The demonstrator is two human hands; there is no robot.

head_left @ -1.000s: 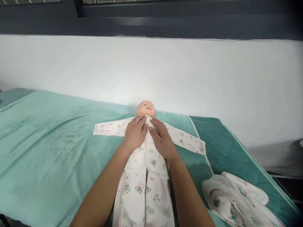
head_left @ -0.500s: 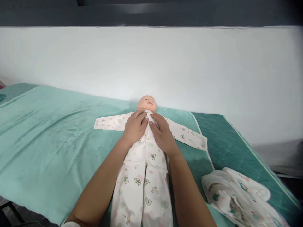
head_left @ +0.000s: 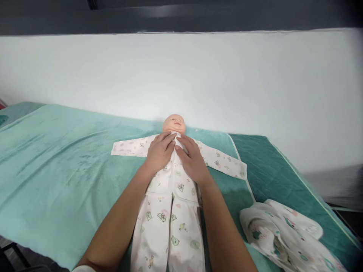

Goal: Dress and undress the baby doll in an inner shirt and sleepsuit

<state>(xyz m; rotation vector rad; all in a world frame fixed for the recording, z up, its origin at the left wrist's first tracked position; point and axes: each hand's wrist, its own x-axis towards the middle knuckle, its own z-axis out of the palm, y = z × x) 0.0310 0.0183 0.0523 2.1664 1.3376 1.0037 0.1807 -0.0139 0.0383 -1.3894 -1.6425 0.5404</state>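
A baby doll (head_left: 174, 123) lies on its back, dressed in a white printed shirt (head_left: 159, 183) and matching trousers (head_left: 181, 234). My left hand (head_left: 161, 151) rests on one side of the doll's chest, its fingers laid over the fabric. On the other side of the shirt's front opening lies my right hand (head_left: 191, 156), also with its fingers stretched out on the cloth. Both thumbs point towards the middle, close to the collar. The sleeves spread out flat to either side, and the part of the chest under my palms is hidden.
A light green blanket (head_left: 70, 170) covers the bed, over a darker green quilted cover (head_left: 269, 170) at the right. A crumpled white printed cloth (head_left: 283, 234) lies at the front right. Behind the bed stands a white wall (head_left: 181, 75).
The view has shifted very slightly. Both hands stay on the doll's chest with almost no visible movement.
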